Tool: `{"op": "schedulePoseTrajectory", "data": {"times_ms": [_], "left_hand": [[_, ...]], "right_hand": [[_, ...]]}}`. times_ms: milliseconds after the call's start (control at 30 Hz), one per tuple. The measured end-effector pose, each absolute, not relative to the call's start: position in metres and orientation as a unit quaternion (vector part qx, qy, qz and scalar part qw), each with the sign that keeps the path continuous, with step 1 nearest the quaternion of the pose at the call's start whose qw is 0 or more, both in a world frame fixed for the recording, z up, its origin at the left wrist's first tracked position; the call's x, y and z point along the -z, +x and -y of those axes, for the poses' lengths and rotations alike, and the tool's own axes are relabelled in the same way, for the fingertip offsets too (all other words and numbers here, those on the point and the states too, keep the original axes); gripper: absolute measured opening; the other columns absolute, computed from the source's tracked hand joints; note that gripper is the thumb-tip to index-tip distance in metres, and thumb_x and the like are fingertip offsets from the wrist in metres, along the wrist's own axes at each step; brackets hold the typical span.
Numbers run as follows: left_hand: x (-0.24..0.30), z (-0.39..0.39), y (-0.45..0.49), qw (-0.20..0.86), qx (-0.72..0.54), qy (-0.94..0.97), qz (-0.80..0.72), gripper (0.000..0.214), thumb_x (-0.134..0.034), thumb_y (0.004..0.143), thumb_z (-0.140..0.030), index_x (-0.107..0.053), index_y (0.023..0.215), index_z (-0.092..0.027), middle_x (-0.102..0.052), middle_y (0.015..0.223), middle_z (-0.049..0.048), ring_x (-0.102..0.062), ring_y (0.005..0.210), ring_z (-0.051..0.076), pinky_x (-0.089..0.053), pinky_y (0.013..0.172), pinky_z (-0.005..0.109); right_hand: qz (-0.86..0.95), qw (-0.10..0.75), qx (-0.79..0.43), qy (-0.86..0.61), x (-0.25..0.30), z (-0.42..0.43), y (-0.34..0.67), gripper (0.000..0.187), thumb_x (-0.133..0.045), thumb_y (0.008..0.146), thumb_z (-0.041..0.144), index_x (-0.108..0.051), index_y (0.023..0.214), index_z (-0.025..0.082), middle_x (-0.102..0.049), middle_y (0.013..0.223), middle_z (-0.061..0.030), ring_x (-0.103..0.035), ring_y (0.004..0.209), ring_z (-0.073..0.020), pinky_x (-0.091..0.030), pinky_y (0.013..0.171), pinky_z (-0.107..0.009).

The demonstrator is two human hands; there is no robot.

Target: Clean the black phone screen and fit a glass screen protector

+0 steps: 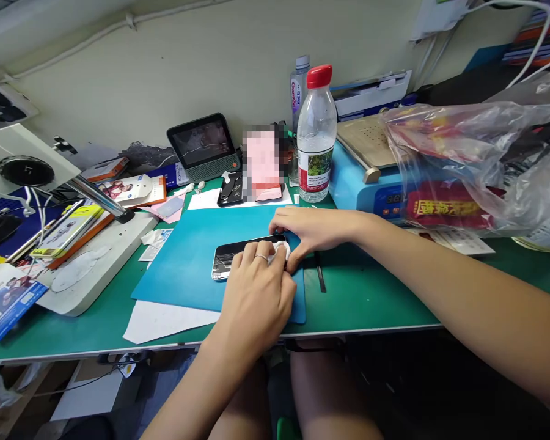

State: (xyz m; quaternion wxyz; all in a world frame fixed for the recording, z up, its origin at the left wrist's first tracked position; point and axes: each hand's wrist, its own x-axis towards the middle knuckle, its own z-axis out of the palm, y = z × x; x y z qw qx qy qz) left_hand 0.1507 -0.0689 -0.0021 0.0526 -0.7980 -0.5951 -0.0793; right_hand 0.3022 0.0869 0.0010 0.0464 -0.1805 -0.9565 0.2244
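A smartphone lies face up on a blue mat, its dark glass reflecting light. My left hand, with a ring on one finger, reaches over the phone's lower edge. Its bent fingers press a crumpled white wipe against the right part of the screen. At that same end, my right hand has its thumb and fingers closed around the phone's edges. The phone's right end is mostly hidden by both hands. A thin black tool rests on the green table just right of the mat.
Behind the mat stand a water bottle with a red cap and a smart display. A blue heating device sits at the right, partly under a plastic bag. A microscope-like stand occupies the left, with boxes on it.
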Motion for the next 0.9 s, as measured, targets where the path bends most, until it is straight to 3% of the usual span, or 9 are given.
{"op": "schedulePoseTrajectory", "data": {"times_ms": [467,567,700,900], "left_hand": [[0.008,0.095,0.085,0.067,0.08,-0.76,0.642,0.046,-0.034,0.1,-0.017,-0.061,0.137,-0.017,-0.064,0.123,0.0143,-0.056,0.111,0.032,-0.052,0.086,0.047],[0.012,0.096,0.073,0.08,0.08,-0.747,0.655,0.047,-0.034,0.099,-0.016,-0.061,0.138,-0.016,-0.065,0.13,0.0141,-0.057,0.121,0.034,-0.054,0.091,0.05],[0.022,0.102,0.056,0.052,0.083,-0.745,0.66,0.052,-0.031,0.101,-0.016,-0.05,0.15,-0.013,-0.052,0.155,0.0092,-0.033,0.152,0.033,-0.046,0.114,0.053],[0.027,0.111,0.044,-0.002,0.105,-0.737,0.668,0.054,-0.026,0.106,-0.022,-0.041,0.156,-0.014,-0.041,0.163,0.0043,-0.02,0.157,0.03,-0.035,0.124,0.054]], "right_hand": [[0.947,0.024,-0.234,-0.219,-0.002,-0.089,0.302,0.079,-0.079,0.062,0.074,-0.06,0.117,0.02,-0.06,0.115,-0.0099,-0.056,0.103,-0.0314,-0.045,0.079,-0.038],[0.945,0.021,-0.238,-0.222,-0.004,-0.088,0.302,0.077,-0.078,0.064,0.073,-0.061,0.118,0.021,-0.06,0.115,-0.0108,-0.057,0.103,-0.0324,-0.045,0.076,-0.038],[0.941,0.014,-0.248,-0.229,-0.005,-0.088,0.302,0.077,-0.078,0.065,0.073,-0.061,0.12,0.021,-0.06,0.117,-0.0114,-0.057,0.105,-0.0339,-0.045,0.078,-0.039],[0.938,0.008,-0.254,-0.236,-0.004,-0.091,0.301,0.081,-0.081,0.061,0.074,-0.061,0.121,0.022,-0.061,0.118,-0.0112,-0.056,0.107,-0.035,-0.046,0.084,-0.041]]}}
